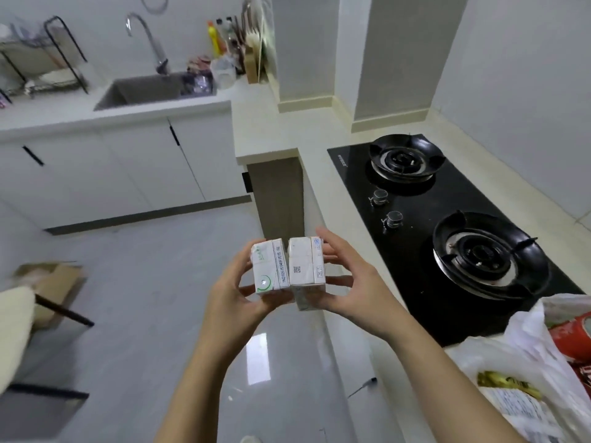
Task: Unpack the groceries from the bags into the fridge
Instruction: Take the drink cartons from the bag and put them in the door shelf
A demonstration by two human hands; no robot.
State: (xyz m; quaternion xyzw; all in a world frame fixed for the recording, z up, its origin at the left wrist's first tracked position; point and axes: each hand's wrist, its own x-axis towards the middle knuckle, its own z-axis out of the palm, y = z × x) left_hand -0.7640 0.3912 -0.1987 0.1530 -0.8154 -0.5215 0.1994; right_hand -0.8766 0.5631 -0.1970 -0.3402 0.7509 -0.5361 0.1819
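Two small white drink cartons are held side by side in front of me, above the floor near the counter's edge. My left hand point(232, 289) grips the left carton point(270, 266), which has green print and a date code. My right hand point(343, 282) grips the right carton point(307, 271), with fingers curled round its far side and thumb below. The cartons touch each other. A white plastic grocery bag point(524, 356) sits on the counter at the lower right, holding a red package point(572, 334) and a yellow-printed pack point(508, 388). The fridge is not in view.
A black two-burner gas hob point(425, 225) lies in the cream counter to the right. A sink point(144, 91) with a tap, a dish rack point(41, 65) and bottles point(220, 39) stand at the back. A cardboard box point(54, 289) and a chair sit on the floor at left.
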